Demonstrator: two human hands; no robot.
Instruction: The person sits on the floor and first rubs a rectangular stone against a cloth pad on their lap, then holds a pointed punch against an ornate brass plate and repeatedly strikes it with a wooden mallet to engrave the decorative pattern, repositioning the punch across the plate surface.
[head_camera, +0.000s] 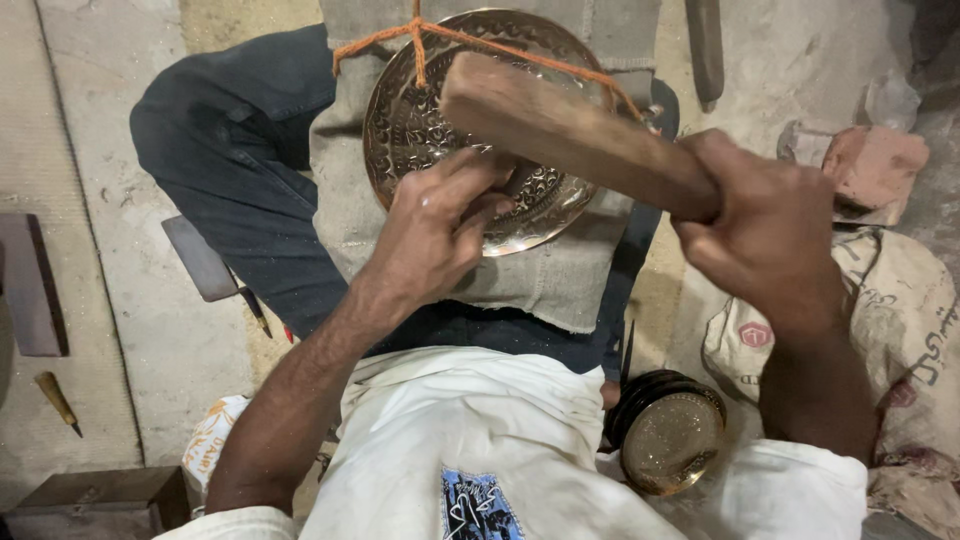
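a: start at your left. your left hand (440, 225) sits on the engraved metal plate (420, 120), fingers pinched narrow at the plate's lower middle. whatever they pinch is hidden under the fingertips, so i can't tell you what it is.

b: and the plate itself?

a: it lies on a grey cloth pad (560, 275) across your lap, at twelve o'clock from your chest, tied down with an orange cord (500, 45) crossing its upper rim.

b: now the right side.

a: your right hand (765, 225) is wrapped tight around the near end of a wooden mallet (560, 125). its long axis runs from about four o'clock at your fist to ten o'clock at its head, and that head hangs over the plate just above your left fingers.

b: so which hand is nearer the working spot?

a: the left, it's touching there. the right is well apart, at three o'clock from it, joined only by the mallet's length.

b: anything further right?

a: a smaller round brass dish (670, 440) by your right knee, at five o'clock from the plate.
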